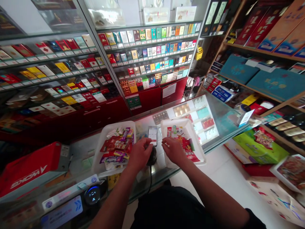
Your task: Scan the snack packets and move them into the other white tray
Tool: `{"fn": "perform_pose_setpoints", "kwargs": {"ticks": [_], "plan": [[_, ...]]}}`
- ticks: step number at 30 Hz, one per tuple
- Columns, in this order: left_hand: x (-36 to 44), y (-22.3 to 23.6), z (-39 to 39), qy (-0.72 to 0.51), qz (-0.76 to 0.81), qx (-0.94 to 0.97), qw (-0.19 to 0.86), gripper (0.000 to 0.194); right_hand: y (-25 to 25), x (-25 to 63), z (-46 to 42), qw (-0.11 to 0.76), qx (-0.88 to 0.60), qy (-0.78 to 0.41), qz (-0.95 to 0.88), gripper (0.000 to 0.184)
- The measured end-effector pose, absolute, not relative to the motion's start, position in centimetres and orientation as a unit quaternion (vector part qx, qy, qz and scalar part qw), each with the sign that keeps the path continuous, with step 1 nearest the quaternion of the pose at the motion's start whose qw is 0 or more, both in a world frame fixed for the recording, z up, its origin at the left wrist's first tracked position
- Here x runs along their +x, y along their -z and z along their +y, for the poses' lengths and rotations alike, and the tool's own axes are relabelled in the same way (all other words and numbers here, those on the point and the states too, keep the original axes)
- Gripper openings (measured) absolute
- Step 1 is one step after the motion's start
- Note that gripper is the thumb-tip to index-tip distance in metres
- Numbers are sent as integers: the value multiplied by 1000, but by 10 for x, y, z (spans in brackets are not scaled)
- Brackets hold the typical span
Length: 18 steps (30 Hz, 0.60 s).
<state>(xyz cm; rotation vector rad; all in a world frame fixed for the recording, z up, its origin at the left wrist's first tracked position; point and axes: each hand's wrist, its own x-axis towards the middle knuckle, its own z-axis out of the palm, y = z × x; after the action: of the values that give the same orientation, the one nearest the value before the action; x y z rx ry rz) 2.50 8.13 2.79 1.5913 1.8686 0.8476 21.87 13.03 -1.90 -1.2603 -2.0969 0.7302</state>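
My left hand (140,153) is at the lower left edge of a phone (152,136) lying on the glass counter. Its thumb and forefinger are apart; the other fingers are partly hidden. Beside the thumb is a rounded black device (153,156) with a cable running toward me. My right hand (173,150) is over the left side of a white tray (201,155), fingers curled together; what they hold, if anything, is too small to make out. Red snack packets (190,155) lie in that tray. Left of my left hand, another white tray (98,160) holds red and purple packets (116,143).
A red box (30,168) stands at the counter's left, near a lit round display (92,194). Glass shelves of cigarette packs (152,51) rise behind the counter (224,119). On the right are shelves with teal boxes (239,69) and a green box (267,152).
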Motion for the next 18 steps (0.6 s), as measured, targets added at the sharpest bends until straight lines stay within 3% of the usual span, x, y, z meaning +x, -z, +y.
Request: {"fn": "perform_pose_setpoints", "kwargs": {"ticks": [9, 18], "plan": [[125, -6, 99, -298, 610, 654, 332, 25, 42, 292, 142, 257, -559, -228, -754, 15], [189, 56, 117, -225, 621, 635, 399, 41, 74, 328, 145, 161, -649, -195, -717, 19]]}}
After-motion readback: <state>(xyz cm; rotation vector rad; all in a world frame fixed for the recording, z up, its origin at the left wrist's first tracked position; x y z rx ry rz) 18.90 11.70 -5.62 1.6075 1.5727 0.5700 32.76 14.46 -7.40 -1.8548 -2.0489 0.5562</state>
